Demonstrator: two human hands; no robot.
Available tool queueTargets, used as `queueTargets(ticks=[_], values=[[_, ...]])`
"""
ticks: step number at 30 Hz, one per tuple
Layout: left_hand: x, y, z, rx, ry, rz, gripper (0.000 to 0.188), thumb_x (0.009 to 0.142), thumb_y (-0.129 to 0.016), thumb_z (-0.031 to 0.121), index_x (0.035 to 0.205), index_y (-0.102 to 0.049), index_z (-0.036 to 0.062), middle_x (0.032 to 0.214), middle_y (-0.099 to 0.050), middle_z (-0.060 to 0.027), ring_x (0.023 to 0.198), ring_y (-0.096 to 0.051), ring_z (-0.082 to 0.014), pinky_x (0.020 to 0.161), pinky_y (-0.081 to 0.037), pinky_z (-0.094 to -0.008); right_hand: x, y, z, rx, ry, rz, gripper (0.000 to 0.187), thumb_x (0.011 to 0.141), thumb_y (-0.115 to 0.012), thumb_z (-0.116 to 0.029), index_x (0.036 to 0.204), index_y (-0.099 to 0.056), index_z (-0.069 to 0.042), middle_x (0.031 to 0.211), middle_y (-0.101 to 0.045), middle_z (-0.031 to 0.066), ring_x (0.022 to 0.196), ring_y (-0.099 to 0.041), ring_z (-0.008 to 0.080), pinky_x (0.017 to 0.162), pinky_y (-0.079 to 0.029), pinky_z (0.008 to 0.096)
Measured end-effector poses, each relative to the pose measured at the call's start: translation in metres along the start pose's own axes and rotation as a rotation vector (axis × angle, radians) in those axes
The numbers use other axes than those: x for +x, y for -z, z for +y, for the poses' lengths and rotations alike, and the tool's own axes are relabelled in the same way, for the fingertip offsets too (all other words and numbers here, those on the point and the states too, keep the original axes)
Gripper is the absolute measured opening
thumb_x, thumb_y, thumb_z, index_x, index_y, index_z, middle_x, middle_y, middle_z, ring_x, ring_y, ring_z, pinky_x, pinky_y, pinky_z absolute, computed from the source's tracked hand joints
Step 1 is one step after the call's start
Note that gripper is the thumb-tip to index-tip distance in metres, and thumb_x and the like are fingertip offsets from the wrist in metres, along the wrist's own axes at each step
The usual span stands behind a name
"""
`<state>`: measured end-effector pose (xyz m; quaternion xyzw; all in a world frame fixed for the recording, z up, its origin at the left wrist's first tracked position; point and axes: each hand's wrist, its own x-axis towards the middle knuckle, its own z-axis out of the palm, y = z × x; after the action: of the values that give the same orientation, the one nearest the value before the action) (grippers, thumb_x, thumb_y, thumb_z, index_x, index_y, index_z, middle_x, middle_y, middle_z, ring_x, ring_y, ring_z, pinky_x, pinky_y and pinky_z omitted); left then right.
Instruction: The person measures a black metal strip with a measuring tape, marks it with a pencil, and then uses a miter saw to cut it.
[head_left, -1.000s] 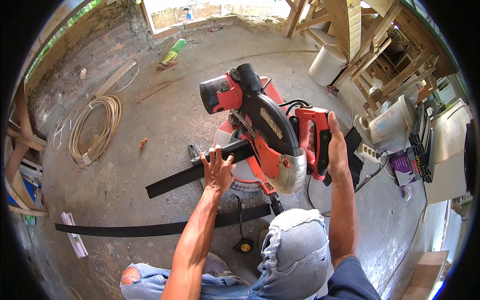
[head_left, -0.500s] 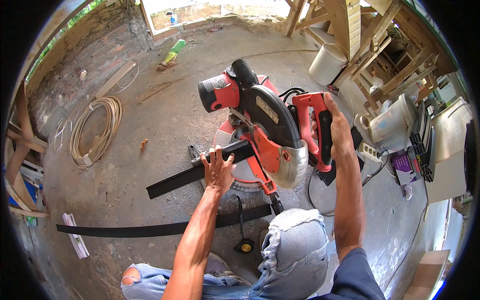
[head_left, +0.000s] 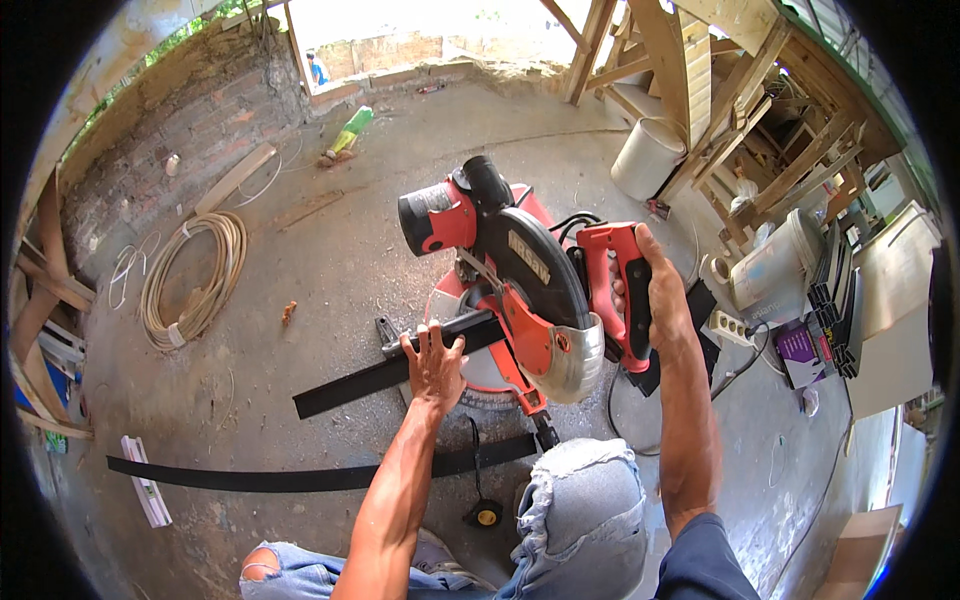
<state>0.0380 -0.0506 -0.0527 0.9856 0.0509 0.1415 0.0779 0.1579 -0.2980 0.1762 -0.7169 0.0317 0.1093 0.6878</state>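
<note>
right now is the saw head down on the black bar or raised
Down: the saw head sits low over the black bar, right hand on its handle, left hand pressing the bar.

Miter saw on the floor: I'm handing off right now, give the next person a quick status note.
Left hand: pressing the black bar flat on the saw table.
Right hand: gripping the red handle of the miter saw, head raised above the bar.
A second long black strip lies on the concrete nearer the knees; a tape measure sits beside it.
Done: bar positioned under the blade.
Left: whether it is cut cannot be told.
</note>
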Motion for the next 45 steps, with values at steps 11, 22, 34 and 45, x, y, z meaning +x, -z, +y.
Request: queueTargets(ticks=[11, 22, 34, 45], values=[[0.0, 0.001, 0.0, -0.009, 0.004, -0.008, 0.039, 0.079, -0.079, 0.031, 0.116, -0.072, 0.0198, 0.128, -0.044, -0.0155, 0.129, -0.039, -0.0329, 0.11, -0.022, -0.0625, 0.001, -0.001, 0.001, 0.06, 0.015, -0.041, 0.066, 0.093, -0.053, -0.067, 0.087, -0.064, -0.002, 0.068, -0.063, 0.0101, 0.055, -0.063, 0.0204, 0.056, -0.054, 0.0343], [0.0, -0.001, 0.001, -0.007, 0.004, -0.015, 0.041, 0.078, -0.08, 0.031, 0.117, -0.072, 0.0206, 0.128, -0.044, -0.0155, 0.129, -0.038, -0.0331, 0.11, -0.021, -0.063, 0.005, 0.003, 0.004, 0.054, 0.016, -0.042, 0.065, 0.095, -0.052, -0.065, 0.085, -0.063, -0.002, 0.065, -0.061, 0.009, 0.053, -0.061, 0.0186, 0.052, -0.052, 0.033], [0.001, -0.002, 0.004, -0.005, 0.006, -0.026, 0.041, 0.078, -0.08, 0.032, 0.116, -0.072, 0.0204, 0.13, -0.044, -0.0168, 0.13, -0.038, -0.0338, 0.11, -0.022, -0.0641, 0.003, 0.003, 0.002, 0.081, 0.011, -0.049, 0.06, 0.094, -0.056, -0.064, 0.088, -0.064, -0.004, 0.071, -0.06, 0.0047, 0.059, -0.059, 0.0135, 0.049, -0.052, 0.0302], [0.0, 0.002, 0.0, 0.005, 0.002, -0.046, 0.038, 0.084, -0.075, 0.033, 0.119, -0.071, 0.02, 0.13, -0.045, -0.0162, 0.132, -0.036, -0.035, 0.111, -0.02, -0.0624, -0.003, -0.002, -0.007, 0.033, 0.004, -0.063, 0.061, 0.096, -0.054, -0.063, 0.088, -0.063, -0.003, 0.07, -0.059, 0.0051, 0.059, -0.059, 0.0132, 0.049, -0.052, 0.0288]])
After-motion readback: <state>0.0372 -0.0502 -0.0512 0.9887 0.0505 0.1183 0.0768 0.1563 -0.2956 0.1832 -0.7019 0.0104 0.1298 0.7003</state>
